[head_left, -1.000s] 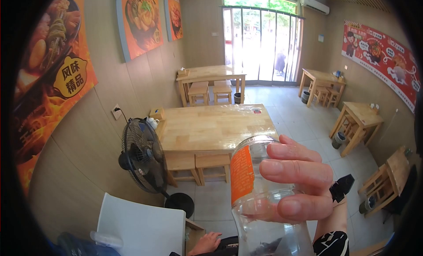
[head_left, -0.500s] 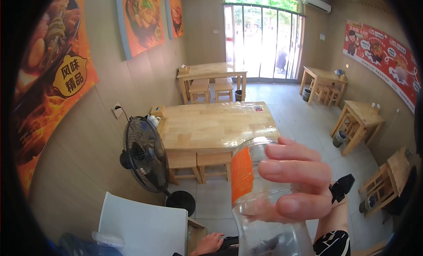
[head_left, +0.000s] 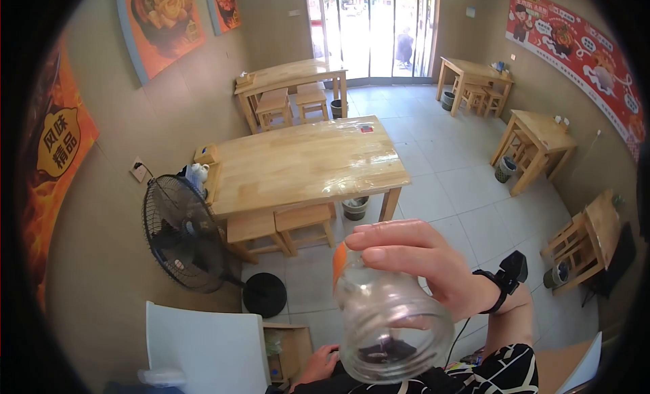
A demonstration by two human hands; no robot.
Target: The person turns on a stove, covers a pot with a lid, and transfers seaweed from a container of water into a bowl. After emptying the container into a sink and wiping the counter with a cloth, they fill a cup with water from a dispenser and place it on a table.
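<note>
My right hand (head_left: 413, 258) is wrapped round a clear jar (head_left: 386, 313), its fingers curled over the far end beside an orange label (head_left: 340, 262). The jar is tilted so that its round, uncapped mouth faces down toward me. Dark clothing shows through it. On the right wrist is a black strap (head_left: 504, 282) with a small device. My left hand (head_left: 318, 367) lies low by my lap, left of the jar, with its fingers loosely out and partly hidden; nothing shows in it.
A black standing fan (head_left: 183, 235) stands by the left wall. Ahead is a long wooden table (head_left: 298, 163) with stools (head_left: 305, 218) under its near side. A white panel (head_left: 203, 346) is at lower left, beside a wooden box (head_left: 291, 340). Smaller tables (head_left: 542, 130) line the right wall.
The jar has tipped, bringing its mouth into view, and my right hand has moved slightly left. My view has tilted down and shifted right. The left hand remains low by my lap.
</note>
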